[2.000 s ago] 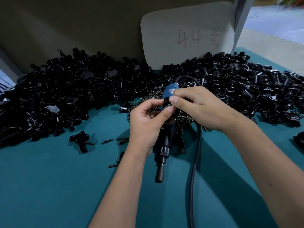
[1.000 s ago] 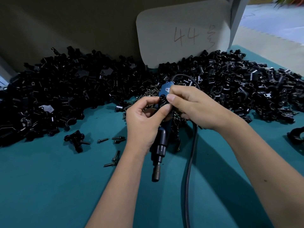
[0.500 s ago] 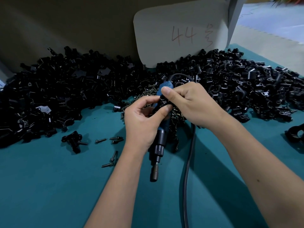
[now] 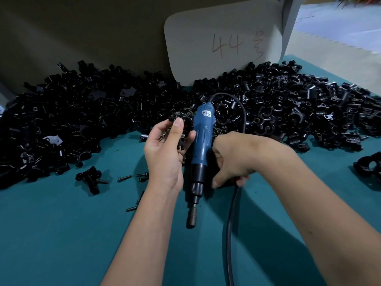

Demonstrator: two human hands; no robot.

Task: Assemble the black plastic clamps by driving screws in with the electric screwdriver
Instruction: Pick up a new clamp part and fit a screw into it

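My left hand (image 4: 165, 153) grips a black plastic clamp (image 4: 182, 122), thumb pressed on its top, just left of the electric screwdriver (image 4: 203, 137). The blue screwdriver lies on the teal table (image 4: 61, 234) with its bit (image 4: 191, 221) pointing toward me. My right hand (image 4: 233, 159) is low beside the screwdriver's right side, fingers curved down toward the table near the cable (image 4: 231, 223), thumb and fingertips apart. It does not hold the tool. Loose screws (image 4: 124, 178) lie left of my left wrist.
Big heaps of black clamp parts fill the back left (image 4: 72, 116) and back right (image 4: 299, 108). A cardboard sign marked 44 (image 4: 222, 38) leans behind them. One assembled clamp (image 4: 89, 178) sits near the screws, another black part (image 4: 369, 168) at the right edge.
My right hand has let go of the clamp and dropped down to the right of the screwdriver. My left hand has kept the clamp and shifted it slightly left, uncovering the screwdriver body.
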